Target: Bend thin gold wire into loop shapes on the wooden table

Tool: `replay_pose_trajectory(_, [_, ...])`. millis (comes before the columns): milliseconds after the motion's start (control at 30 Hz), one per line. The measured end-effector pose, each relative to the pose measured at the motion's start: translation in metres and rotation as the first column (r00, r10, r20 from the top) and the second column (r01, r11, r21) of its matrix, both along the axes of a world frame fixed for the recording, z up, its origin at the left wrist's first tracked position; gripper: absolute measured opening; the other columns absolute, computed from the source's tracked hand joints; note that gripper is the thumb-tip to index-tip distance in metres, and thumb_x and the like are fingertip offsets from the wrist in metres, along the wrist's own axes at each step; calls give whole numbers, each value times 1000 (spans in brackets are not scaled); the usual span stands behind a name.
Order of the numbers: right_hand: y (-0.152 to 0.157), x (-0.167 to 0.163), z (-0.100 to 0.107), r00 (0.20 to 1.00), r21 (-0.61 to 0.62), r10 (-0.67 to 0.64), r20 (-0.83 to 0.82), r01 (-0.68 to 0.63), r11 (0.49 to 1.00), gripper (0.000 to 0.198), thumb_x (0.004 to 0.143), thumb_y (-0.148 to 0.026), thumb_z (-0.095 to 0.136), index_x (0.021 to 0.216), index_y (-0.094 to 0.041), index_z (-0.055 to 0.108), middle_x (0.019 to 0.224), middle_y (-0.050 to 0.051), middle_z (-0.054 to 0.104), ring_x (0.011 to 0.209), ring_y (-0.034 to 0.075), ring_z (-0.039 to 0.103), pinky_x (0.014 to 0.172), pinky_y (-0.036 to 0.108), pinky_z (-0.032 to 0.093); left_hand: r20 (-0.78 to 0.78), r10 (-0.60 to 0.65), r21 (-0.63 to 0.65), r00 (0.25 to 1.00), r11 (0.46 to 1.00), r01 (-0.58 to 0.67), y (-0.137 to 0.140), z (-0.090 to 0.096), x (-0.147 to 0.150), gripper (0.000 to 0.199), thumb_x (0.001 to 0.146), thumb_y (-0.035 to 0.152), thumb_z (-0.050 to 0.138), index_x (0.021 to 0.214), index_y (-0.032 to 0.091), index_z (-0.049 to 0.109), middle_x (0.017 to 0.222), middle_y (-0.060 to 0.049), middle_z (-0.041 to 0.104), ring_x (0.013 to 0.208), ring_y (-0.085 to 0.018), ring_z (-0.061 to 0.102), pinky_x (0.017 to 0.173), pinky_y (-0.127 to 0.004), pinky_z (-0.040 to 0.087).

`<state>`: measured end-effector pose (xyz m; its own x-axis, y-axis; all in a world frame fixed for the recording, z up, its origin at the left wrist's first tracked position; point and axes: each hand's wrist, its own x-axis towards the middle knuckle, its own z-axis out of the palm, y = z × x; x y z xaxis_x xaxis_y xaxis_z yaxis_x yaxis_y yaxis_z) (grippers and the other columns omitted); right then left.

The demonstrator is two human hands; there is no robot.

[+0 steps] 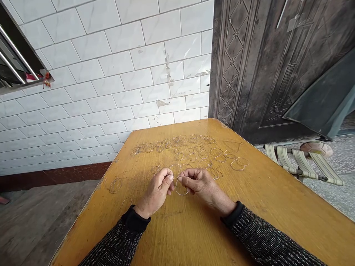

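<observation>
We've got both hands low over the yellow wood desk [249, 221], near its middle. Our left hand [156, 190] is curled narrow, thumb & forefinger pinched on a thin wire loop [181, 188]; our right hand [200, 183] pinches the same loop from the other side, fingertips of both hands nearly touching. The loop hangs down betw. the hands, its lower curve resting on the desk just under the right hand. Beyond the hands, toward the far edge, lie rows of finished wire rings [191, 147], many linked or overlapping. A few loose wire loops [116, 184] sit to the left, near the desk edge. Behind: white tiled wall [111, 74], dark embossed door [263, 66]. A folding stool [302, 162] w/ striped webbing stands on the floor to the right.
</observation>
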<state>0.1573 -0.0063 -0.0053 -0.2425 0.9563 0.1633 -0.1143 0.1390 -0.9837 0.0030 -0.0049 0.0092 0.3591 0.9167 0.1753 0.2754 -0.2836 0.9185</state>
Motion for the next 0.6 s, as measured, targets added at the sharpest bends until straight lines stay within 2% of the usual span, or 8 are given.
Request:
replay_pose_trajectory(233, [0,0,1,1000,-4,3,22,-3,1000,34,65,-47,60,54,-17,47,45,-7,39,39,5,31,38,19,25,-74,28,51,997,998,-24,-2,2,3,22,85,35,36,71,20,41,61,2,46,56,-12,44,54,-23,38])
replay_pose_trajectory(467, [0,-2,1,999,-8,-20,43,20,1000,30,64,-41,59,53,-17,45,42,-7,39,37,4,30,38,19,24,-162,103,165,981,983,-76,-3,2,3,19,85,33,37,72,19,41,60,2,46,58,-12,45,57,-24,37])
replay_pose_trajectory(600, [0,-2,3,996,-17,-63,70,64,998,25,61,-37,59,53,-17,48,43,-7,38,38,4,30,38,19,23,-144,72,127,987,990,-54,-5,2,4,20,84,33,39,72,19,43,59,3,46,56,-11,44,55,-24,38])
